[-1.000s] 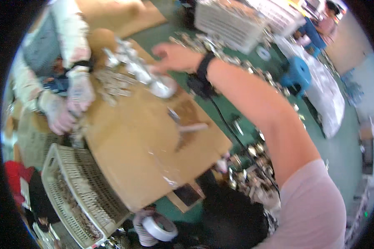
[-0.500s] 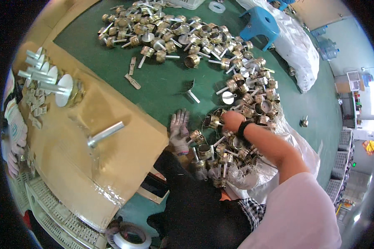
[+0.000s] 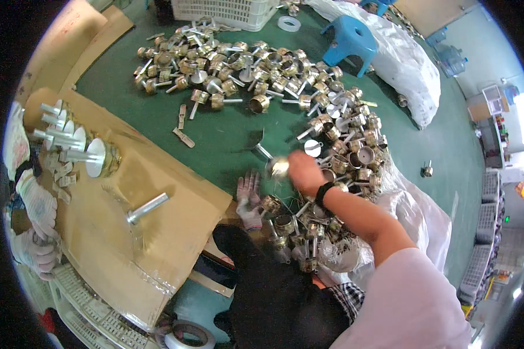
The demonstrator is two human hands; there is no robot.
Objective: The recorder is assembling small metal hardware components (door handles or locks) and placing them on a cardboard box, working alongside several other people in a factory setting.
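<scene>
My right hand (image 3: 306, 173), bare with a black band on its wrist, is closed round a blurred metal cup with a stem (image 3: 278, 167), a little above the green floor. Beside it, on the right, lies a heap of similar brassy cups with silvery stems (image 3: 364, 156). A grey work glove (image 3: 249, 200) lies flat on the floor, fingers pointing away, next to several cups (image 3: 284, 224) close to my dark clothing. No forearm shows running into that glove, and I see no left hand elsewhere.
On the left, a cardboard surface (image 3: 180, 215) carries several stemmed metal parts (image 3: 93, 157). White gloves (image 3: 38, 203) show beyond it. Another cup heap (image 3: 215, 64), a white crate (image 3: 227, 13) and a blue stool (image 3: 350, 42) stand farther back. White sacking (image 3: 413, 215) lies right.
My right hand has drawn a stemmed cup out of the near heap and moved left with it. The view has shifted slightly; the grey glove keeps its place on the floor.
</scene>
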